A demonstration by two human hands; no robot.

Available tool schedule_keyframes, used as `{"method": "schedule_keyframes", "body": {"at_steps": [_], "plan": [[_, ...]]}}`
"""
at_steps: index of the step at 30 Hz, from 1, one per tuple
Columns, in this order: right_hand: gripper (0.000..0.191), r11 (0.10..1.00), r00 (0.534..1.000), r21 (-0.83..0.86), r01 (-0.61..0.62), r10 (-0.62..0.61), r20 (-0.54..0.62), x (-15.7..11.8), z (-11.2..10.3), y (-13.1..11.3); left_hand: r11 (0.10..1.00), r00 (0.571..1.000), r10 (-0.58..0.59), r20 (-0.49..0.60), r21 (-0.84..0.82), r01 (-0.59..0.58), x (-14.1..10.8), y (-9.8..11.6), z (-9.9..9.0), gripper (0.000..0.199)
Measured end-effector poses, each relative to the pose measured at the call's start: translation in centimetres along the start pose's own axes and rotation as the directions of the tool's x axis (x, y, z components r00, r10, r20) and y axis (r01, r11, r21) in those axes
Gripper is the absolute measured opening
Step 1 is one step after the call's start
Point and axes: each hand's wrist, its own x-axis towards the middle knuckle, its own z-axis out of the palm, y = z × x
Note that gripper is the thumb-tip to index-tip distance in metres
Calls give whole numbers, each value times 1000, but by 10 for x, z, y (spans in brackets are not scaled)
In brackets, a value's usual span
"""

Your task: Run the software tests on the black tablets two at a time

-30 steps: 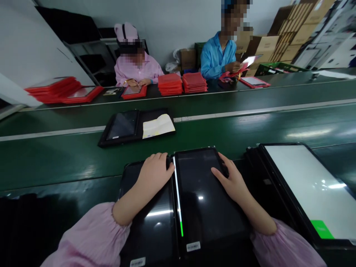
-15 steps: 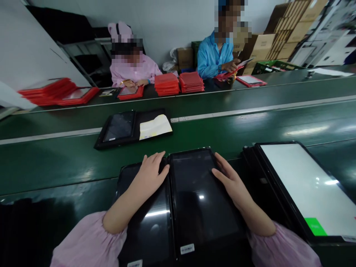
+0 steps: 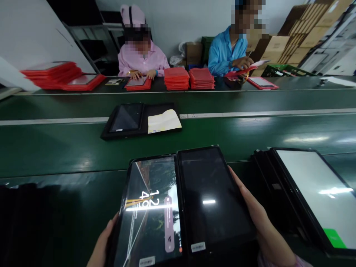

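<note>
Before me two tablets lie side by side in a dark tray whose rim barely shows. The left tablet has a lit lock screen with a clock and a pale notification bar. The right tablet is dark; a small white barcode label sits at the lower edge of each. My left hand grips the tray's left side, its fingers partly hidden below. My right hand holds the right side, fingers along the edge and partly underneath.
To my right stands a stack of black trays with a white-screened tablet on top. Ahead, a black tray holds a tablet and paper on the green conveyor. Two people work across it beside stacks of red pouches.
Both hands have gone from the tablets' upper part to the outer sides. The left tablet's screen has lit up. The view has shifted slightly.
</note>
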Motion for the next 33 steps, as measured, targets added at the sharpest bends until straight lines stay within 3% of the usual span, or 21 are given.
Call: {"method": "schedule_keyframes", "body": {"at_steps": [6, 12, 18, 22, 24, 26, 27, 29, 31, 33], "plan": [[70, 997, 1000, 71, 4, -5, 23, 7, 0, 17, 949, 960, -276, -54, -171, 264, -11, 23, 1, 75], [64, 994, 999, 105, 32, -28, -35, 7, 13, 23, 935, 936, -336, -102, -154, 318, -14, 55, 10, 69], [62, 997, 993, 62, 48, -41, -112, 11, 18, 28, 928, 950, -311, -25, -226, 298, -6, 74, 20, 70], [65, 992, 988, -76, 96, -104, -114, 19, 11, 25, 945, 967, -254, -6, -214, 247, -4, 69, 18, 67], [68, 964, 972, -207, 167, -196, -127, 19, 5, 18, 961, 983, -186, 6, -209, 183, -4, 65, 15, 64], [64, 866, 931, -412, 283, -352, -99, 13, -1, 6, 973, 993, -94, 67, -206, 106, -4, 61, 10, 66], [58, 769, 900, -537, 347, -434, -39, 8, -2, -1, 974, 992, -42, 119, -214, 67, -4, 61, 7, 69], [46, 484, 832, -751, 450, -533, 155, -3, 2, -15, 973, 976, 32, 214, -228, 18, -2, 62, 1, 77], [38, 192, 781, -843, 503, -519, 348, -12, 16, -28, 979, 967, 52, 250, -204, 0, 3, 67, -4, 78], [36, 27, 759, -846, 533, -456, 464, -16, 38, -36, 988, 964, 38, 263, -155, 4, 12, 76, -7, 74]]}}
